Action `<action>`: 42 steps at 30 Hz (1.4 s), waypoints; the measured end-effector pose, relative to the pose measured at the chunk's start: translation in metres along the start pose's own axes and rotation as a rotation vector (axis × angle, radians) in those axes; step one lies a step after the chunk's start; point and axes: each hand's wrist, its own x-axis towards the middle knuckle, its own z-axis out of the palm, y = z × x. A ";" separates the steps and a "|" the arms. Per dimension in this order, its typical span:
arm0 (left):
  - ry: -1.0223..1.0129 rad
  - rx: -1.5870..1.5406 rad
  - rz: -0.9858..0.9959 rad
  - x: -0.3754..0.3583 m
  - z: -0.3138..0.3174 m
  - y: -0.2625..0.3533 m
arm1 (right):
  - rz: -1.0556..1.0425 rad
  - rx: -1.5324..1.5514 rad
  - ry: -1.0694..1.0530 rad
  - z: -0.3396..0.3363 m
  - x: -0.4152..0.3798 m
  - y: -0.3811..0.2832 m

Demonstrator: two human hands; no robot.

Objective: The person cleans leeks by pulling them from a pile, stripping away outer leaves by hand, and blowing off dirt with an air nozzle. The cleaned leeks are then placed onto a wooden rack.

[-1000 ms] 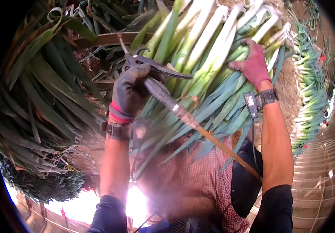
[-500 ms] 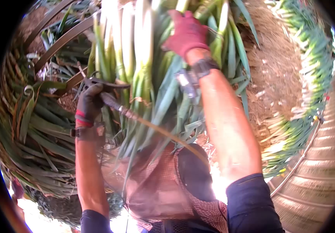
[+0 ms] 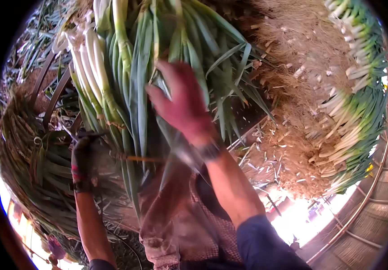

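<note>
My left hand (image 3: 84, 150), in a dark glove with a red cuff, is closed on a dark tool (image 3: 96, 135) with a thin brown hose or rod running right from it. My right hand (image 3: 182, 101), in a maroon glove and blurred, has thumb and fingers apart over the hanging green leaves. Between them a thin leaf shows, and I cannot make out whether the hand touches it. A bunch of long green onions (image 3: 123, 54), white stalks up and leaves down, lies in front of me, right of the tool.
A heap of green leaves (image 3: 36, 166) curves along the left, beside dark curved bars (image 3: 52, 96). A rooty pile (image 3: 293, 90) lies to the right, edged by stacked onions (image 3: 360, 121). Beyond it are a pole (image 3: 381, 166) and a ribbed surface (image 3: 387, 202).
My right hand has moved down and left, away from the upper stalks. My left hand and the tool have moved down and left. The view has shifted, showing more of the rooty pile.
</note>
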 end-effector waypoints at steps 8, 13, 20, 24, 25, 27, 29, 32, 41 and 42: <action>0.010 -0.007 -0.103 -0.058 -0.033 -0.046 | 0.927 -0.277 -0.041 -0.177 -0.262 0.138; 0.069 0.007 -0.069 -0.090 0.008 -0.050 | 1.169 -0.009 0.009 -0.172 -0.323 0.211; 0.140 0.139 0.038 -0.093 0.013 -0.056 | 1.012 -0.001 -0.024 -0.117 -0.354 0.287; 0.105 0.179 0.006 -0.118 0.067 -0.045 | 1.141 -0.142 -0.132 -0.153 -0.326 0.237; 0.111 0.193 0.000 -0.121 0.067 -0.042 | 1.218 -0.074 -0.052 -0.163 -0.322 0.222; -0.004 0.200 0.007 -0.123 0.064 -0.030 | 1.303 0.007 0.041 -0.166 -0.334 0.216; 0.029 0.299 0.072 -0.114 0.048 -0.023 | 1.336 -0.144 0.041 -0.176 -0.392 0.229; 0.094 0.432 0.130 -0.121 0.073 -0.016 | 1.250 0.518 0.401 -0.167 -0.498 0.230; 0.010 1.019 0.309 -0.122 0.069 0.015 | 1.829 -0.440 -0.174 -0.176 -0.587 0.159; -0.037 1.254 0.415 -0.129 0.078 0.018 | 1.902 -0.466 -0.005 -0.175 -0.583 0.151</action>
